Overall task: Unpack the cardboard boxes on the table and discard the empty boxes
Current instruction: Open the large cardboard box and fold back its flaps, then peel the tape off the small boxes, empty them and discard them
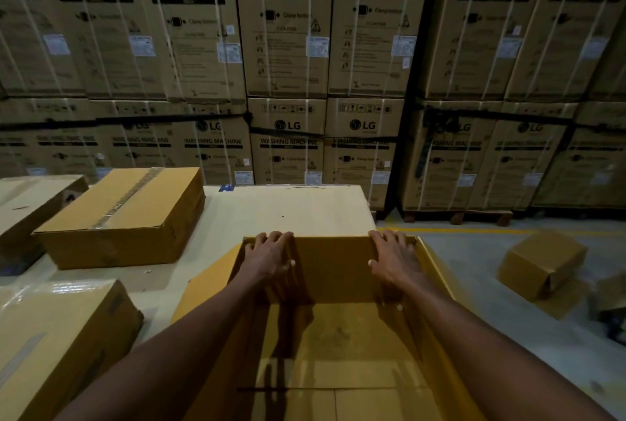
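Note:
An open brown cardboard box point(335, 346) stands in front of me at the table's near right end, with nothing visible inside it. My left hand point(271, 256) grips the far wall of this box, fingers hooked over the top edge and thumb inside. My right hand point(393, 258) holds the same wall further right in the same way. A taped, closed box point(125, 217) lies on the table to the left. Another closed box point(57, 346) sits at the near left, and a third point(30, 204) at the far left edge.
The pale table point(288, 210) ends just right of the open box. On the grey floor to the right lies a tipped cardboard box point(542, 265), with dark items at the frame edge. Stacked washing machine cartons point(288, 48) form a wall behind.

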Motion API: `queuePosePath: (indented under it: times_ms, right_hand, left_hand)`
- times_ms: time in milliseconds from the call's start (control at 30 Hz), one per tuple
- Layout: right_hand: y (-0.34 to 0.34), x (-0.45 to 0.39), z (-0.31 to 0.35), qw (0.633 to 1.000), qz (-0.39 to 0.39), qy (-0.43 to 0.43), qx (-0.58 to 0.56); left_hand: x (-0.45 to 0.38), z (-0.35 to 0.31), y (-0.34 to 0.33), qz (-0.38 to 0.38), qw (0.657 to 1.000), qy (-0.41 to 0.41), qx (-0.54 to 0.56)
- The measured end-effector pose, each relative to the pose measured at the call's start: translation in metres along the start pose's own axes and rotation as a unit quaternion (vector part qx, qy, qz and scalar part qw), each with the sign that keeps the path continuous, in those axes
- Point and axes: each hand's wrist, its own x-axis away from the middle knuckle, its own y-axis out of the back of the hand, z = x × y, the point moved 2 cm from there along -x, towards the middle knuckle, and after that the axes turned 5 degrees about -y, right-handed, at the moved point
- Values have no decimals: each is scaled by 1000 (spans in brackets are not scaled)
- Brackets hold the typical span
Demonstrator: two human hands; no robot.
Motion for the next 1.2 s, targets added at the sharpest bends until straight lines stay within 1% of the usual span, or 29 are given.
queuePosePath:
  times_ms: [233,367,467,533,600,700,867,1100,1200]
  right_hand:
    - [-3,7,-4,1000,2,-5,-6]
    - [-2,38,-12,999,1,-20,-33]
    - [-3,78,-20,999,14,-20,-46]
    - [-2,107,-26,997,18,-23,-67]
    - [6,136,-31,995,22,-36,-85]
    - [16,184,-37,992,35,-47,-113]
    - [28,268,-44,986,38,-32,-157]
    - [53,372,-35,965,24,-4,-263]
    - [65,410,-18,948,18,9,-319]
  left_hand:
    - [11,1,5,18,1000,5,-1]
    - [51,3,16,-10,1000,1,1]
    - [96,0,21,-30,999,9,27]
    - [133,-11,22,-59,997,11,52]
    - [170,-27,23,-79,994,16,68]
    - [222,-53,25,-89,992,26,86]
    - [307,-90,25,-120,985,36,122]
    - [417,-116,20,-178,968,52,170]
    - [455,-116,23,-211,951,46,221]
